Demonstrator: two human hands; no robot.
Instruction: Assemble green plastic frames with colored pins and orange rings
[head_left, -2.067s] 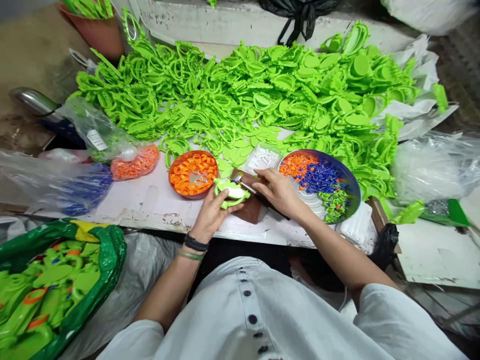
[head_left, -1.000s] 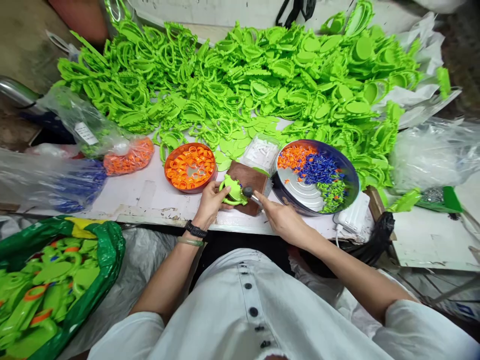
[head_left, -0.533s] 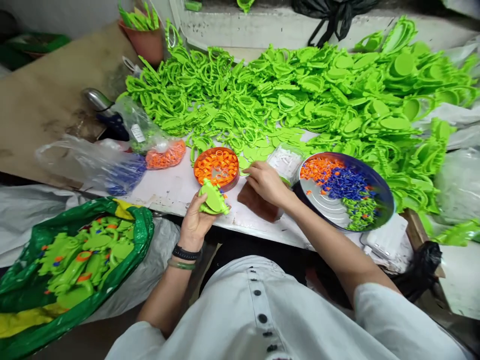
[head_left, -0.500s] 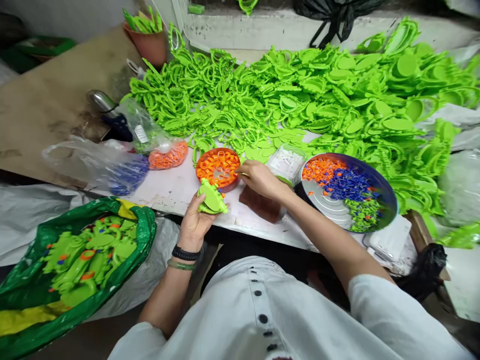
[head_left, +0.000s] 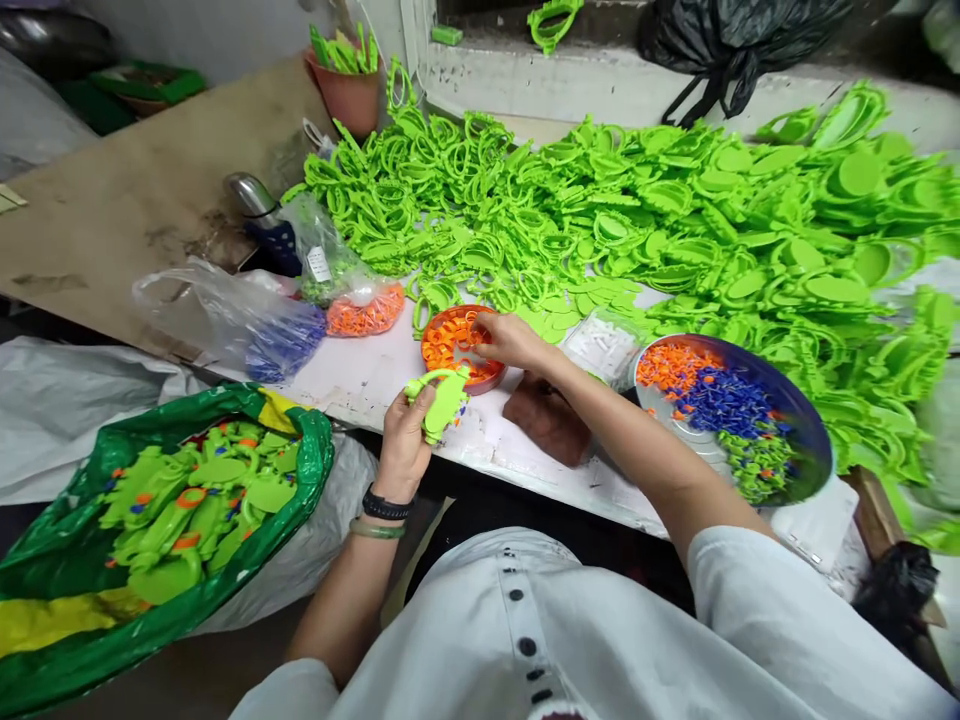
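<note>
We observe our left hand point(head_left: 406, 437) raised with fingers closed, band and bangle at the wrist, right arm extended inward, fingers bent down.

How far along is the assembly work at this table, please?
Partly done: assembled green pieces with orange rings fill the green bag. In progress: the left hand holds a green piece while the right hand reaches into the orange rings. Left: a large heap of green parts.

The held piece point(head_left: 446, 404) is lime green, the rings point(head_left: 441, 338) orange, the bag point(head_left: 318, 455) green with 2 yellow patches.
</note>
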